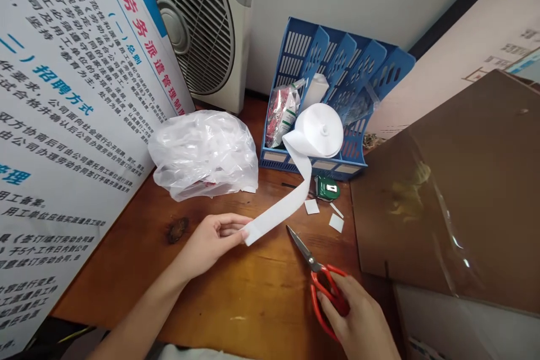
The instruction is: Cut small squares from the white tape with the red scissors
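Head | L fingers [233, 241] pinch wht strip [276, 216] | R fingers [331, 312] grip scissors [313, 264] | bag [205, 152], tape msr [327, 189], scraps [311, 206] nr

Smooth wooden tabletop [236, 304], varnished to a warm gloss, with a rough dark knot [178, 230]. A matt white strip [278, 212], cloth-like or papery, runs from a roll [323, 130] of the same material. Scissors [313, 264] have smooth grey metal blades [300, 242] and shiny red plastic handles [335, 270]. The translucent plastic bag [206, 152] is crinkled and glossy. The file rack [345, 56] is smooth blue plastic, the tape measure [325, 189] glossy green.
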A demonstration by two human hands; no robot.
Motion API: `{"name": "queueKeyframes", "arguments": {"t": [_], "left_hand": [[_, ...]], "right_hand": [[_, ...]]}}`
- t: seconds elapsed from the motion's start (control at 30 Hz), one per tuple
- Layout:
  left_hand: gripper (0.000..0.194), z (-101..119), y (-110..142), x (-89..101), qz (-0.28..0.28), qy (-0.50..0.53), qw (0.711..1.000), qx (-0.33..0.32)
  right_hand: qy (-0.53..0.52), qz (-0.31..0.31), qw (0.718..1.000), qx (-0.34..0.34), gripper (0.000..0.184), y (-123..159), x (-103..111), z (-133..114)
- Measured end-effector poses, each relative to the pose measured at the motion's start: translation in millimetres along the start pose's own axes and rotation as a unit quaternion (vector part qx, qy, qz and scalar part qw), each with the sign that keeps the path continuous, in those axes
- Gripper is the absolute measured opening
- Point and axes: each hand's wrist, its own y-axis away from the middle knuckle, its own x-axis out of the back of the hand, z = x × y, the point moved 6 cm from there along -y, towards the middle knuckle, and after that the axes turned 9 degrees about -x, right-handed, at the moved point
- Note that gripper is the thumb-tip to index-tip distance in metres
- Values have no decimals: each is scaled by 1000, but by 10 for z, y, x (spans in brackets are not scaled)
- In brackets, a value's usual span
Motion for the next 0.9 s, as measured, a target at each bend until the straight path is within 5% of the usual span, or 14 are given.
{"name": "queueKeyframes", "arguments": {"t": [0.13, 0.2, 0.27, 0.4, 0.47, 0.57, 0.7, 0.9], "left_hand": [[28, -37, -38, 9, -22, -25, 999, -10], [25, -54, -38, 13, -24, -42, 999, -19], [23, -70, -32, 20, -20, -58, 998, -30], [20, -83, -13, 45, -10, -73, 996, -58], [18, -73, 2, 64, -7, -73, 994, -75], [13, -49, 26, 98, -9, -63, 993, -101], [11, -38, 33, 118, -22, -48, 991, -120], [13, -54, 28, 107, -37, -35, 991, -124]], "right_hand": [[37, -31, 996, 74, 20, -113, 153, -357], [61, 31, 990, 120, 22, -304, 425, -742], [58, 111, 983, 133, 25, -604, 745, -1111], [44, 171, 978, 113, 31, -1449, 1135, -1642], [51, 182, 978, 89, 37, -1876, 1202, -1804], [66, 177, 981, 40, 69, -2350, 1188, -1961], [76, 130, 988, -17, 107, -2620, 1055, -2073], [46, 196, 978, -52, 85, -2598, 1103, -2141]]}}
